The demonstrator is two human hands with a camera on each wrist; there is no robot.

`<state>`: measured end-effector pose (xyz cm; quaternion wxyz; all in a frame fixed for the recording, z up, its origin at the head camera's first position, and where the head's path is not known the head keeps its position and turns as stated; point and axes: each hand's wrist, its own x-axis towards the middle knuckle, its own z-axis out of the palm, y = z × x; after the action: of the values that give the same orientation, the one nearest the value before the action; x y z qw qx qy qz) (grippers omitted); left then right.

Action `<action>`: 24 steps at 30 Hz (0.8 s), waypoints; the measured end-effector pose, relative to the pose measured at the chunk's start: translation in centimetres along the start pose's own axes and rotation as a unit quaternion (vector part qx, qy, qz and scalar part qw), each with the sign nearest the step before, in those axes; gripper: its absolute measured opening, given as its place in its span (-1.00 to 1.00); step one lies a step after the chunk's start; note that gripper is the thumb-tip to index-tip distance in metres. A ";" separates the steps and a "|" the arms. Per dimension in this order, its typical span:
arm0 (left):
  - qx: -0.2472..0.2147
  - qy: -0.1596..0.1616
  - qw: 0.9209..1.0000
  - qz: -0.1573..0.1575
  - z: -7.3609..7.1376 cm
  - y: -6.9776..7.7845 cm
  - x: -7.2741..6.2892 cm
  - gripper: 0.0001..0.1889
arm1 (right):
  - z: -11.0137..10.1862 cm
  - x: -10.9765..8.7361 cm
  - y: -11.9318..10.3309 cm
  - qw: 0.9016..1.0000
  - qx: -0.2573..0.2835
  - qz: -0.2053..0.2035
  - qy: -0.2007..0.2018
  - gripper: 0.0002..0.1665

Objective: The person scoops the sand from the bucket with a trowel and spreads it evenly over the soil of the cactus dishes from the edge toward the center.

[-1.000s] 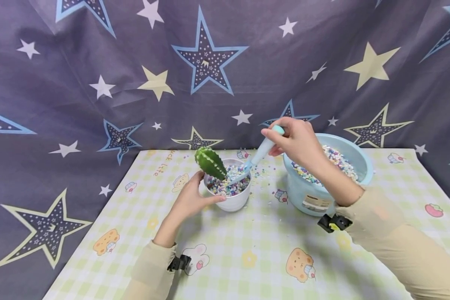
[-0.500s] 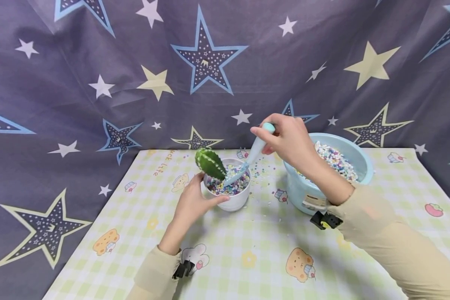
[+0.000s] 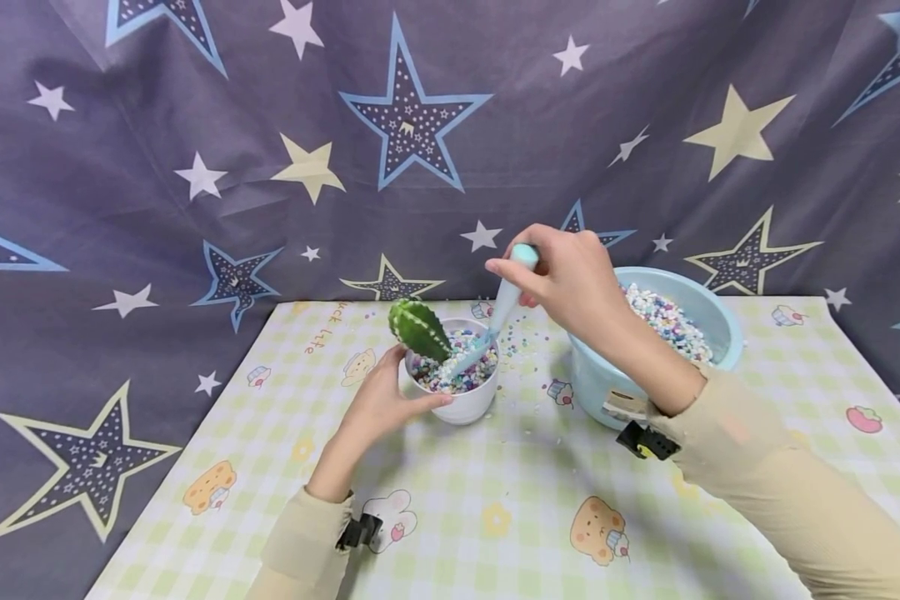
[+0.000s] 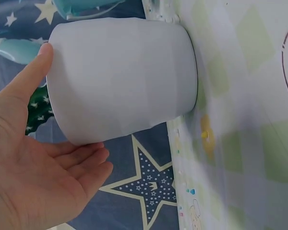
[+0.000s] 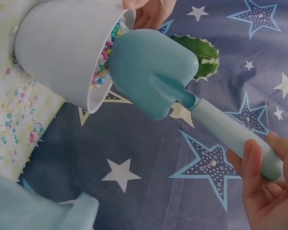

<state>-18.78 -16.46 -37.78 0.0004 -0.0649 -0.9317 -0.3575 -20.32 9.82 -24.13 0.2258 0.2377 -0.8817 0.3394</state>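
Note:
A white flower pot [image 3: 471, 409] filled with small multicoloured pebbles [image 3: 461, 382] stands on the table. A green cactus [image 3: 418, 329] leans left out of it. My left hand [image 3: 387, 396] grips the pot's left side, thumb at the near rim, as the left wrist view also shows against the white wall [image 4: 120, 79]. My right hand [image 3: 573, 279] holds a light blue toy shovel [image 3: 504, 307] by the handle end. Its blade [image 5: 151, 72] tilts down at the pot's mouth beside the cactus, and its tip meets the pebbles.
Right of the pot stands a light blue tub [image 3: 600, 383] with more pebbles [image 3: 667, 323], partly behind my right forearm. Loose pebbles lie scattered on the checked tablecloth [image 3: 528, 492] between pot and tub. A dark star-patterned curtain [image 3: 525, 125] hangs behind the table.
My right hand has moved left with the shovel, whose handle now stands steeper and whose blade sits slightly further left in the pot. The left hand keeps its place on the pot.

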 end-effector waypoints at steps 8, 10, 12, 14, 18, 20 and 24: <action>0.004 -0.004 1.000 -0.007 -0.4 -0.2 -0.1 0.15 | -0.9 -0.3 0.1 1.000 -0.012 -0.025 0.014 -0.75; 0.005 -0.003 1.000 -0.009 -0.5 -0.3 -0.1 0.15 | -1.2 -0.4 0.2 0.999 -0.010 -0.027 0.017 -0.77; 0.003 -0.002 1.000 -0.009 -0.8 -0.4 -0.1 0.17 | -1.5 -0.6 0.4 0.999 -0.009 -0.025 0.019 -0.78; 0.000 0.004 1.000 -0.008 -1.2 -0.4 -0.2 0.17 | -1.8 -0.7 0.6 0.999 -0.001 -0.023 0.027 -0.80; -0.025 0.031 0.999 0.010 -2.3 0.0 -0.4 0.17 | -2.7 -1.1 1.5 0.998 0.015 -0.006 0.054 -0.79; -0.038 0.055 0.997 0.027 -3.1 0.4 -0.6 0.16 | -3.4 -1.3 2.1 0.997 0.030 0.016 0.068 -0.77; -0.079 0.137 0.985 0.075 -4.7 2.0 -1.0 0.12 | -5.1 -2.0 3.7 0.989 0.083 0.072 0.096 -0.73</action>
<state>-17.81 -18.27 -33.02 0.1495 -0.0848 -0.8839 -0.4348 -19.67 16.42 -23.69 0.2636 0.1578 -0.8398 0.4476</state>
